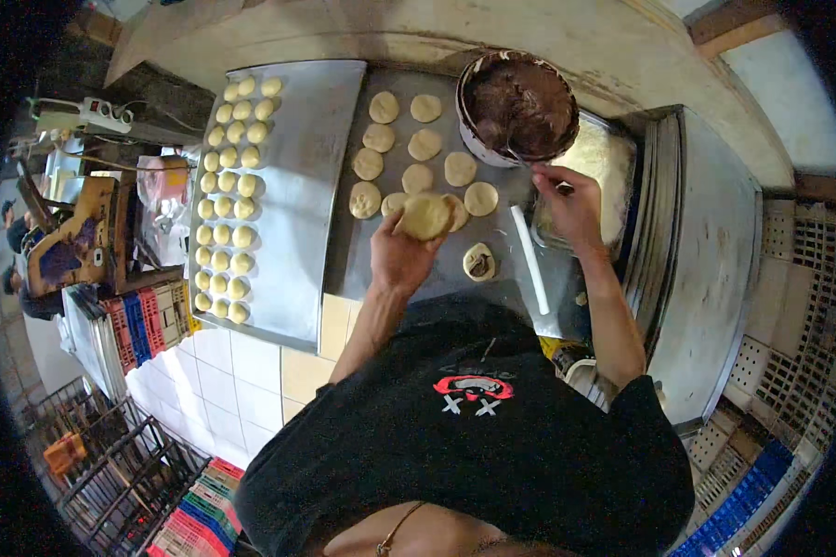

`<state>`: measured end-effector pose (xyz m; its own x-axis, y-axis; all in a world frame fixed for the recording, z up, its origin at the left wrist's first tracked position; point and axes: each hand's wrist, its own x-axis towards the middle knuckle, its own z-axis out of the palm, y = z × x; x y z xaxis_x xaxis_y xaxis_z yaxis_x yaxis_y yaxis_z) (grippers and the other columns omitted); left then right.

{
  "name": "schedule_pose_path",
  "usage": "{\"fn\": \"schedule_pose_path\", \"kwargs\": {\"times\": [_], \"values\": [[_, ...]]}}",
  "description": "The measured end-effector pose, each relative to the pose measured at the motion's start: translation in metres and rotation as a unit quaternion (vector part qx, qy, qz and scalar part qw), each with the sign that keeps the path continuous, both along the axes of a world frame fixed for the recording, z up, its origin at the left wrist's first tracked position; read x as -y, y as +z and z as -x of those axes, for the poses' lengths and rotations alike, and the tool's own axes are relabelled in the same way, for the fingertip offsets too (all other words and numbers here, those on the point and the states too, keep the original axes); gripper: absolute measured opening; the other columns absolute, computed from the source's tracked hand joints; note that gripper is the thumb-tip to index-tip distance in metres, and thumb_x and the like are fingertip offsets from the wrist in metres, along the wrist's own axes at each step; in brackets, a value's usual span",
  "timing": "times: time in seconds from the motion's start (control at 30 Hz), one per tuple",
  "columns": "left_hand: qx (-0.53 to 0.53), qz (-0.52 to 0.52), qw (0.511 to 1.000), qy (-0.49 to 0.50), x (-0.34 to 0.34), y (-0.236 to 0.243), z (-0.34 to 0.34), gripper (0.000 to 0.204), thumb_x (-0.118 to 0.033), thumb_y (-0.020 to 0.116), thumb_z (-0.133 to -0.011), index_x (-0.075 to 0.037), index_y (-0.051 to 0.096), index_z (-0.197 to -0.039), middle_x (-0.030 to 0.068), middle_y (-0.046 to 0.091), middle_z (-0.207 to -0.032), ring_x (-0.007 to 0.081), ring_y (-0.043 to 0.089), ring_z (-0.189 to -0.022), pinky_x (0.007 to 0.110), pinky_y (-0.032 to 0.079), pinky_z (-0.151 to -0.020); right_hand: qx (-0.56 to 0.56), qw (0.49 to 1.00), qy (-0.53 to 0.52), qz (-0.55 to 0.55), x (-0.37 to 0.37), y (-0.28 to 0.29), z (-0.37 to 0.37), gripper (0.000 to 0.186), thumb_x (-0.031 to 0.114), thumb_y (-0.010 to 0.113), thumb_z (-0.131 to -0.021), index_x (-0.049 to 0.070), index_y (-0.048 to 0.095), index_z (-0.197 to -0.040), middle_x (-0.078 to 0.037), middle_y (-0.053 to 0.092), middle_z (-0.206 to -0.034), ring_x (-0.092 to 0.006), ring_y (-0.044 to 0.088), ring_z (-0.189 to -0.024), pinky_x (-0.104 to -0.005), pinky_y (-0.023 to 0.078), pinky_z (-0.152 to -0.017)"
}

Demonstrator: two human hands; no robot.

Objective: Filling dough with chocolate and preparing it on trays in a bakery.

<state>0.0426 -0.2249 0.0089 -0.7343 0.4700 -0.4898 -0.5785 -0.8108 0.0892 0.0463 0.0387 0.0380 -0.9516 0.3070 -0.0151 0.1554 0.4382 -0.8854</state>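
In my left hand (401, 255) lies a flattened dough disc (425, 217), held by its edge above the metal table. My right hand (571, 204) grips the thin handle of a utensil (522, 161); its far end reaches into the chocolate filling, so its kind is hidden. The bucket (481, 147) of dark chocolate filling (520, 102) stands at the far side of the table. Several more flat dough rounds (424, 144) lie to the left of the bucket. Nearer me sits one round (479, 263) with a dab of chocolate on it. A slim white rod (529, 260) rests beside it.
At the left, a metal tray (293, 195) carries rows of small dough balls (226, 181). A pan with pale yellow contents (596, 158) is right of the bucket, beside stacked metal trays (655, 223). Plastic crates (144, 325) and a dark rack (125, 464) stand at the lower left.
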Motion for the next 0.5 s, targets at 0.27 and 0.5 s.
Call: {"fn": "schedule_pose_path", "kwargs": {"times": [0.27,0.5], "values": [[-0.086,-0.150,0.985,-0.025,-0.050,0.097,-0.006,0.049,-0.031,0.028,-0.101,0.001,0.039,-0.137,0.0209,0.040,-0.143,0.0335,0.038,-0.134,0.046,0.030,-0.112,-0.231,0.960,0.047,-0.147,0.046,0.050,-0.060,0.021,-0.004,0.069,-0.079,0.004,0.073,-0.097,-0.009,0.064,-0.082,-0.0181,0.062,-0.072,-0.0275,0.049,-0.064],[-0.088,-0.310,0.945,0.057,-0.016,0.068,-0.019,0.048,-0.026,0.026,-0.102,0.002,0.036,-0.139,0.0211,0.039,-0.144,0.0324,0.037,-0.134,0.047,0.028,-0.113,-0.262,0.941,0.052,-0.209,0.039,0.042,-0.072,0.034,-0.004,0.072,-0.068,0.011,0.075,-0.098,-0.009,0.062,-0.080,-0.0227,0.060,-0.071,-0.0308,0.050,-0.061]]}}
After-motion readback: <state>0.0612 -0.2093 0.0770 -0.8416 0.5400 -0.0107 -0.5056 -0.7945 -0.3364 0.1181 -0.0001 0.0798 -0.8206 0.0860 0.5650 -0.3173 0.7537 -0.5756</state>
